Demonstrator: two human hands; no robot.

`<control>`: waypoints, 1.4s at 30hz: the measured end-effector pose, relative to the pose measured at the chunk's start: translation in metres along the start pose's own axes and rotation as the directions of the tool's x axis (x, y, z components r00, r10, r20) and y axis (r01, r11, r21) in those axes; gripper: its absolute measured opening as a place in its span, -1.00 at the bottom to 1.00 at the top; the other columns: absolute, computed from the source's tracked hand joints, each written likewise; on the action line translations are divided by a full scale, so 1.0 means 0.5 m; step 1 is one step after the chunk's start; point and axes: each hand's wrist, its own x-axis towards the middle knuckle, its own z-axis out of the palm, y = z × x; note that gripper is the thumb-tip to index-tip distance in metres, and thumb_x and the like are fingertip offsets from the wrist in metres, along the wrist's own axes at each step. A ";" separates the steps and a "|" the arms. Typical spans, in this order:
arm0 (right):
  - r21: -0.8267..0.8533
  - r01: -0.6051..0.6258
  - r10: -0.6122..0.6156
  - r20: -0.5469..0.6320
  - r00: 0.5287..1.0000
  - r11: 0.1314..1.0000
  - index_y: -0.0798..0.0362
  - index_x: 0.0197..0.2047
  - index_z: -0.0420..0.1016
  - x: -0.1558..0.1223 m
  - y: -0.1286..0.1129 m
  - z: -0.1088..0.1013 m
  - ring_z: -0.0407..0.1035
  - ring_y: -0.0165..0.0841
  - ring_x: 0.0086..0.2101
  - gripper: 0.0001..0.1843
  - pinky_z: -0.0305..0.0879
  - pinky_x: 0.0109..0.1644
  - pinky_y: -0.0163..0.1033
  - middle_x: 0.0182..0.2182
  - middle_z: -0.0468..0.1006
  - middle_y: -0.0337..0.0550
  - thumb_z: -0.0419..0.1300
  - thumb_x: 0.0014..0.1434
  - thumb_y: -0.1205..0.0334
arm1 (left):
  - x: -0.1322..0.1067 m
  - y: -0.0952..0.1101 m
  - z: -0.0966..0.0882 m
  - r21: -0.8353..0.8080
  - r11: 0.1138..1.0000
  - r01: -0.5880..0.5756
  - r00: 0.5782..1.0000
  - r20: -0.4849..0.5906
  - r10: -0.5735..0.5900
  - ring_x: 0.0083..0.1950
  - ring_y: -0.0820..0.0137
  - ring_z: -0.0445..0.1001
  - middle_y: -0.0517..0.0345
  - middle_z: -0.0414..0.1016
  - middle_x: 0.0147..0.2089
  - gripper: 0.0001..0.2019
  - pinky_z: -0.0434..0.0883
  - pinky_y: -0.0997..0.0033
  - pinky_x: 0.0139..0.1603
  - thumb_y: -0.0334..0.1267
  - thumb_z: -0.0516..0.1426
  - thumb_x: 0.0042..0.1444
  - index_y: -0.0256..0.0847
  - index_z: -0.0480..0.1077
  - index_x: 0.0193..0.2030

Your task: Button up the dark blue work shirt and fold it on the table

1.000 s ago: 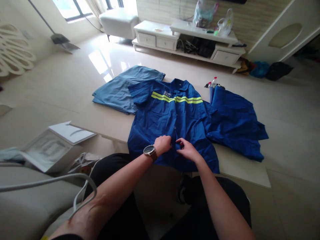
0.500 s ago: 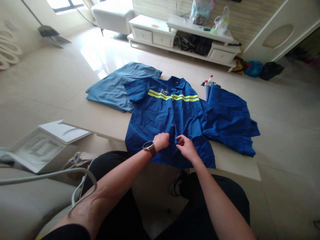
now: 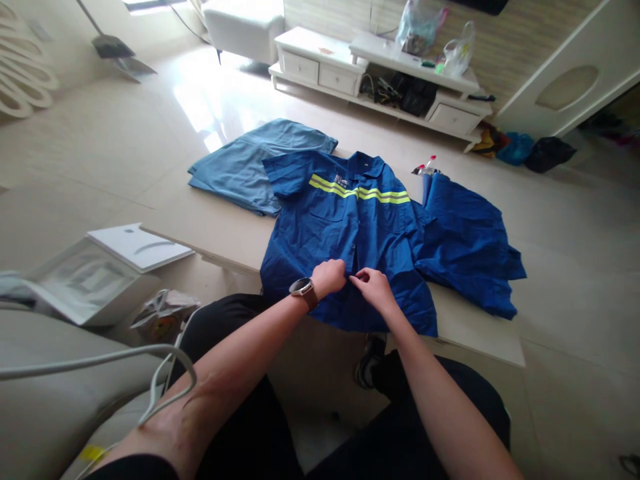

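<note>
A dark blue short-sleeved work shirt (image 3: 330, 230) lies front side up, its collar away from me and a yellow reflective stripe across the chest. My left hand (image 3: 329, 277), with a watch (image 3: 301, 287) on the wrist, is closed on the left edge of its front opening. Close beside it, my right hand (image 3: 374, 288) pinches the opening's other edge, thumb and forefinger together. The fingertips almost meet low on the button line. Whether a button is between them is too small to see.
The shirt lies on a low pale table (image 3: 233, 257). Light blue clothing (image 3: 250, 167) is at its left, more dark blue clothing (image 3: 465, 247) at its right. Bottles (image 3: 430, 163) stand behind. A white box (image 3: 90, 280) sits at the left, and a white cable (image 3: 125, 353) crosses near my left arm.
My right hand has moved left toward my left hand, and its fingers have closed from a looser curl. The view has shifted slightly, so the scene sits further right.
</note>
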 end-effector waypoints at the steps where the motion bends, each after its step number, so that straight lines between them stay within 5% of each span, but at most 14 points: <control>1: -0.060 0.013 -0.013 0.000 1.000 0.998 0.03 -0.22 0.60 0.000 -0.002 0.007 0.49 -0.30 -0.25 -0.76 0.27 -0.18 -0.25 -0.29 0.62 -0.13 0.32 0.22 0.02 | 0.001 -0.006 0.000 -0.007 1.000 -0.002 1.000 -0.005 0.002 0.05 0.07 0.62 -0.16 0.62 -0.02 -0.83 0.51 0.22 0.03 -0.26 0.15 0.23 -0.21 0.53 -0.10; 4: -0.239 0.044 -0.033 0.047 0.998 0.970 -0.01 -0.18 0.60 0.000 -0.014 0.013 0.49 -0.22 -0.10 -0.71 0.29 -0.13 -0.22 -0.09 0.60 -0.06 0.28 0.25 -0.06 | 0.011 -0.028 -0.001 -0.031 0.999 -0.018 1.000 -0.001 0.018 -0.01 0.14 0.62 -0.08 0.63 -0.08 -0.88 0.49 0.29 0.00 -0.26 0.20 0.19 -0.18 0.54 -0.17; 9: -0.352 0.059 0.011 0.192 0.981 0.934 -0.01 -0.07 0.55 0.008 -0.046 -0.004 0.50 -0.11 -0.07 -0.54 0.31 -0.12 -0.15 -0.04 0.57 -0.03 0.30 0.17 -0.21 | 0.043 -0.053 -0.004 -0.111 0.994 0.009 0.998 0.069 -0.001 -0.14 0.25 0.60 0.04 0.64 -0.18 -0.91 0.45 0.39 -0.12 -0.25 0.28 0.10 -0.15 0.58 -0.25; 18: -0.431 0.104 0.038 0.309 0.950 0.896 -0.01 -0.12 0.53 0.022 -0.047 -0.026 0.51 -0.09 -0.12 -0.78 0.25 -0.18 -0.16 -0.10 0.62 0.00 0.22 0.14 0.23 | 0.070 -0.039 0.003 -0.136 0.990 0.022 0.996 0.088 -0.010 -0.25 0.36 0.56 0.14 0.62 -0.29 -0.92 0.39 0.48 -0.23 -0.24 0.30 0.08 -0.13 0.60 -0.28; 24: -0.285 0.009 0.026 0.120 0.992 0.959 -0.06 -0.24 0.62 0.025 -0.015 -0.059 0.46 -0.21 -0.32 -0.80 0.17 -0.27 -0.22 -0.38 0.60 -0.10 0.22 0.04 0.26 | 0.068 -0.031 0.008 -0.136 0.990 0.030 0.999 0.038 -0.025 -0.22 0.33 0.56 0.13 0.63 -0.24 -0.90 0.40 0.46 -0.21 -0.22 0.26 0.09 -0.12 0.59 -0.25; 33: 0.268 0.072 -0.062 -0.048 0.997 0.961 0.09 -0.24 0.62 0.001 0.020 -0.068 0.33 -0.36 -0.50 -0.69 0.22 -0.34 -0.27 -0.55 0.45 -0.24 0.19 -0.02 0.15 | 0.049 -0.015 0.003 -0.300 0.948 -0.108 0.993 -0.074 0.089 -0.30 0.42 0.53 0.15 0.61 -0.27 -0.94 0.40 0.50 -0.23 -0.30 0.24 0.15 -0.19 0.55 -0.25; 42: 0.265 0.092 -0.090 -0.021 0.996 0.960 0.11 -0.19 0.64 0.006 -0.014 -0.061 0.31 -0.38 -0.49 -0.62 0.24 -0.30 -0.26 -0.54 0.47 -0.24 0.16 -0.05 0.14 | 0.059 -0.005 -0.005 -0.443 0.875 -0.195 0.981 -0.108 0.163 -0.36 0.47 0.53 0.19 0.59 -0.33 -0.89 0.36 0.55 -0.33 -0.41 0.16 0.16 -0.24 0.53 -0.24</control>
